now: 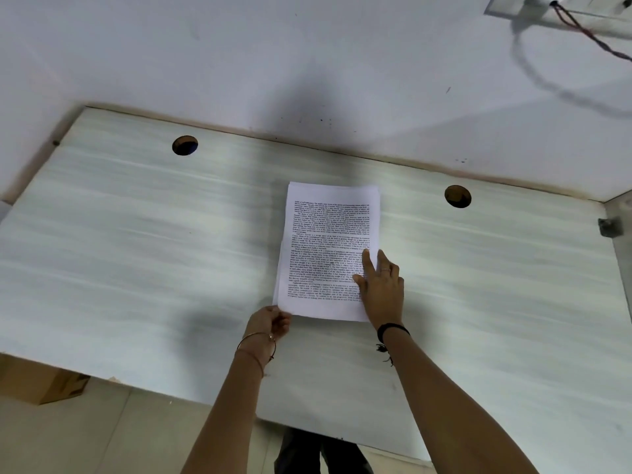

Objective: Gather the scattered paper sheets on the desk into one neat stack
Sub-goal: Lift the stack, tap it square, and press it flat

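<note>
Pinching the paper stack (328,234) at its 7 o'clock corner with curled fingers (283,319) of the left hand (268,325). Pressing flat near its 4 o'clock edge with straight, slightly parted fingers (368,261) of the right hand (384,287). Lying print-up, roughly squared, mid-tabletop (136,251), one round hole (185,145) at 10 o'clock, a second hole (457,196) at 2 o'clock.

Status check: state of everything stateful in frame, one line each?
paper stack: one pile, flat on desk, edges slightly uneven
left hand: pinches the stack's near-left corner
right hand: fingers straight, resting on the stack's right side
left cable hole: uncovered
right cable hole: uncovered
</note>
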Demonstrator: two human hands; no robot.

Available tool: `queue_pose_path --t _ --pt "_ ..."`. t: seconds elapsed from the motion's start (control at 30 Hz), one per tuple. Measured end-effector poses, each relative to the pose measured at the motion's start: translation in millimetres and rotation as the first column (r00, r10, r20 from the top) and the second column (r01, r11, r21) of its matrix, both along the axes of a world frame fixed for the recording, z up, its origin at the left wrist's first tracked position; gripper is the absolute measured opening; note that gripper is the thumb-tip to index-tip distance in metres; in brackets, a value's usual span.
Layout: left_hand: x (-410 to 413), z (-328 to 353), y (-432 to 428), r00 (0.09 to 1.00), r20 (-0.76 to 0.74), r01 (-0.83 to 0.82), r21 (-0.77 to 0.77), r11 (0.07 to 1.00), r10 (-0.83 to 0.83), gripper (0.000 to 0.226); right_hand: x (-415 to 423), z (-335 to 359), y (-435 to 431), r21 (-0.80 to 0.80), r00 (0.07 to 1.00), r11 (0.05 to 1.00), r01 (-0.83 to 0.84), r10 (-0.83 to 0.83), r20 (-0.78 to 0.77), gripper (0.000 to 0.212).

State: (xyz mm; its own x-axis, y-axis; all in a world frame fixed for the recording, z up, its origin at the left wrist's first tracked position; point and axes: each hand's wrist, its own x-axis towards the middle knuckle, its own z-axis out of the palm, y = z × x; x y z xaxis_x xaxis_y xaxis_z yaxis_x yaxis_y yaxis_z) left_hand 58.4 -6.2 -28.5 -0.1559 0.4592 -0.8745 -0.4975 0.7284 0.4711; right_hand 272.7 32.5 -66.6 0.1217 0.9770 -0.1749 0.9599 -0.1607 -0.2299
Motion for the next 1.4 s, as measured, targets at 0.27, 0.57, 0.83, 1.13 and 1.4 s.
queue_pose_path --t 0.27,0.57,0.83,1.13,1.4 --pt "0 -14 -2 0.759 -0.511 0.490 0.038 0.871 -0.405 0.023 0 -4 0 0.004 1.000 1.000 0.014 -0.014 0.011 0.075" --pt "-10 -26 -12 0.579 -0.689 0.659 0.080 0.748 -0.436 0.021 2 -6 0 0.049 1.000 0.999 0.006 -0.008 0.031 0.074" --pt "-48 -33 -14 0.288 -0.927 0.505 -0.067 0.861 -0.241 0.022 2 -8 -1 0.072 0.999 0.997 -0.003 0.000 0.043 0.073" --pt "53 -57 15 0.009 -0.996 0.897 -0.030 0.441 -0.086 0.050 2 -19 -2 0.127 0.998 0.992 -0.006 -0.002 0.064 0.059" --pt "34 -81 19 -0.114 -0.981 0.856 -0.178 0.485 -0.159 0.060 0 -33 -8 0.229 0.997 0.973 0.034 -0.048 0.053 0.050"
